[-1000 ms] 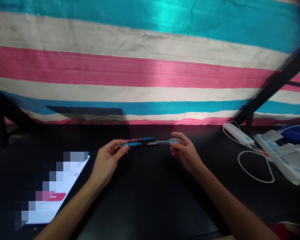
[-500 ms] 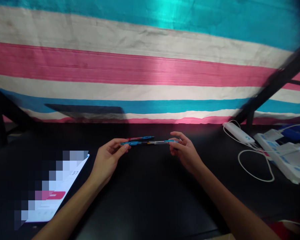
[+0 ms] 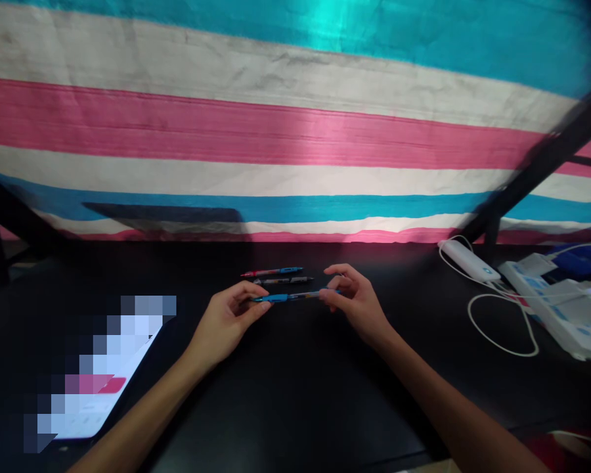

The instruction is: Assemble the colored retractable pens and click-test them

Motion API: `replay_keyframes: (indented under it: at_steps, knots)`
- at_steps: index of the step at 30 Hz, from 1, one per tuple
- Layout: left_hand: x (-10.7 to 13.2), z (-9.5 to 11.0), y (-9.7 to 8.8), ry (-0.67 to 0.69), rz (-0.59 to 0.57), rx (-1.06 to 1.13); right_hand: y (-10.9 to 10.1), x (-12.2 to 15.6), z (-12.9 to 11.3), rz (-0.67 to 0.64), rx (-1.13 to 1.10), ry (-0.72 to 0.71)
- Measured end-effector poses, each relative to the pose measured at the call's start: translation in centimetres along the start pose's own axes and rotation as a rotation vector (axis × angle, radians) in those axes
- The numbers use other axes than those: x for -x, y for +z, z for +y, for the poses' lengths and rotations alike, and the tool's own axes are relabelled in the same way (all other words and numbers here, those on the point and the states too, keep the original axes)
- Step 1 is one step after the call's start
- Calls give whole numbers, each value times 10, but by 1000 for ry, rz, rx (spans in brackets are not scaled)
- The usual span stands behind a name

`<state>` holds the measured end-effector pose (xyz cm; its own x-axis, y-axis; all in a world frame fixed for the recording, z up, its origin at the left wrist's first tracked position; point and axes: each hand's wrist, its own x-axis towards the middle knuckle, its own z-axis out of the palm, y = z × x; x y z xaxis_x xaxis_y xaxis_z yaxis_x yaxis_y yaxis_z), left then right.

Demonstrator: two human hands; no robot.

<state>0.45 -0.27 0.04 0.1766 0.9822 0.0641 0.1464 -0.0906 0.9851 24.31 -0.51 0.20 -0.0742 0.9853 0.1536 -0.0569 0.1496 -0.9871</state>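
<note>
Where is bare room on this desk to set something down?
The desk looks bare between the left forearm and right forearm, nearer than the blue pen, and between the right forearm and white cable loop. It's crowded around the power strip and beyond that pen, where a red pen and a dark pen lie.

A smooth plastic blue pen (image 3: pixel 277 298), a smooth black desk (image 3: pixel 285 401) with faint sheen, a wrinkled, shiny plastic-looking striped sheet (image 3: pixel 276 138), and a smooth white plastic power strip (image 3: pixel 542 303).

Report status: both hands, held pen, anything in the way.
Left hand pinching blue pen by left end; right hand closed on right end. Held crosswise between them. Red-and-blue pen, dark pen just beyond, seemingly not blocking.
</note>
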Motion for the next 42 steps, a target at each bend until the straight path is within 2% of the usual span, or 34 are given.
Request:
replay_keyframes:
  at_steps: [4,10,17,22,25,28,33,38,42]
  knots:
    - [0,0,1,16,12,-41,1,1,0,-27,24,80]
    - [-3,4,-2,39,101,15,1,2,-6,-169,15,140]
    - [-3,2,-2,12,63,24,0,0,-1,-132,166,222]
    - [-3,1,-3,23,63,15,-3,1,-4,-186,148,107]
    - [-3,1,-3,27,55,17,-3,1,-2,-248,237,183]
    - [-3,1,-3,28,48,17,0,1,0,-254,274,250]
    - [-3,1,-2,31,50,8,0,2,-2,-235,205,90]
    - [-3,0,-2,27,39,3,-2,1,-3,-288,306,189]
    - [-4,0,-3,27,59,19,-2,0,-5,-200,242,83]
